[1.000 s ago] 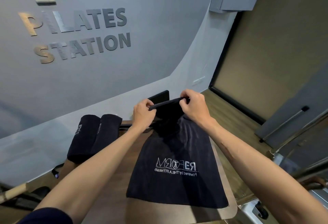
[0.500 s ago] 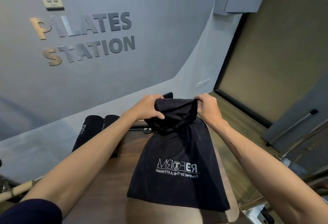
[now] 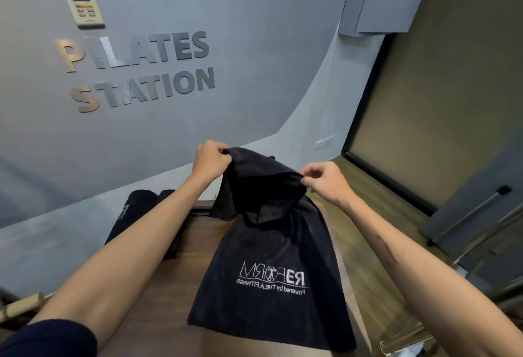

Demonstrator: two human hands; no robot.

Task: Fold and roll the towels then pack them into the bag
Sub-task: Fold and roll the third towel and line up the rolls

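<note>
Two corners of dark towel [image 3: 271,266] pinched, left hand [image 3: 210,160], right hand [image 3: 325,181]

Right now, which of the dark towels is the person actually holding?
The dark towel with the white logo, spread on the wooden table. The left hand and right hand lift its far end. The two rolled towels lie untouched at the left.

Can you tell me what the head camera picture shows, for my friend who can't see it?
Two hands, the left hand and right hand, lift the far end of a black towel with white lettering off a wooden table. Two rolled black towels lie to the left, below a grey wall reading PILATES STATION.
</note>
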